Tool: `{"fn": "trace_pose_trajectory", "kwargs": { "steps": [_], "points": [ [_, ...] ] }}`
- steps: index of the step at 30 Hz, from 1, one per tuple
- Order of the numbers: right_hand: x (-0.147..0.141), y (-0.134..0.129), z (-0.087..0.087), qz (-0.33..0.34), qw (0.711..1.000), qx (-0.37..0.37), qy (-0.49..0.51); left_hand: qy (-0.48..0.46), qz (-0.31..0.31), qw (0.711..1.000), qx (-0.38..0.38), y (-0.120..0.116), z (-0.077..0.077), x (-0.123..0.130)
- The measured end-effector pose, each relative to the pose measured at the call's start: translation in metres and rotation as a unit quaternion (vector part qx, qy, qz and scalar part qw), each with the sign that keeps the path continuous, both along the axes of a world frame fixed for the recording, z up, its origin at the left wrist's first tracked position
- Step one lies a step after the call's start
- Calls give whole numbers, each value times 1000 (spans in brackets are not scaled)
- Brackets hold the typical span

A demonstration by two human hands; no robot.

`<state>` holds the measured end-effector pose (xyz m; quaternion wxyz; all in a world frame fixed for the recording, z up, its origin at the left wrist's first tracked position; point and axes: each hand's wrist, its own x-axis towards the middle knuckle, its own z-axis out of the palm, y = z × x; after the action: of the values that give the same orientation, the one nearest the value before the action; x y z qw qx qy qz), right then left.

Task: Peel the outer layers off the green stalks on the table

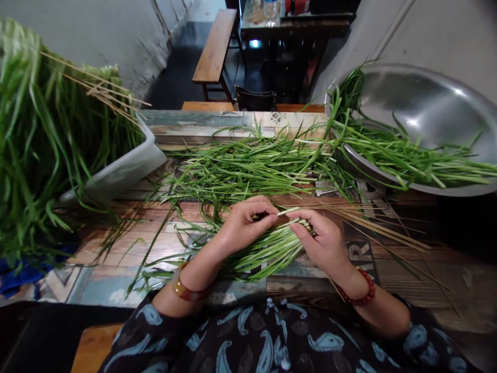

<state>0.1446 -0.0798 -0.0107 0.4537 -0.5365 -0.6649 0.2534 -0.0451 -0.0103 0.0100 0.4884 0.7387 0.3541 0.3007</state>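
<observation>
"What are our hands doing?"

"Our left hand (250, 224) pinches one pale-ended green stalk (288, 211) between thumb and forefinger. Our right hand (321, 239) curls round the whitish ends of a fanned bundle of slim green stalks (267, 255), probably to keep those ends level."

"And around them?"

"Just beyond our hands, a loose heap of long green stalks (248, 168) lies on the multicoloured plank-patterned bench (411, 280), likely for easy reach. To their right we see thin tan sticks (388, 229); farther right, a shiny steel bowl (435, 103), its sides presumably containing more greens."
</observation>
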Motion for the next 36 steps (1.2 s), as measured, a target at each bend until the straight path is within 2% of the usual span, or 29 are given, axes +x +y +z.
{"fn": "trace_pose_trajectory", "kwargs": {
  "steps": [10,19,28,36],
  "points": [
    [0,1,1,-8,1000,-16,19,-10,11,999,-37,-5,-1,5],
    [0,0,2,0,1000,-21,18,-5,21,999,-26,-6,-1,5],
    [0,1,2,-2,1000,-26,17,-7,17,1000,15,-6,0,5],
    [-1,1,1,0,1000,-19,21,5,4,996,86,-8,2,6]
  ]
}}
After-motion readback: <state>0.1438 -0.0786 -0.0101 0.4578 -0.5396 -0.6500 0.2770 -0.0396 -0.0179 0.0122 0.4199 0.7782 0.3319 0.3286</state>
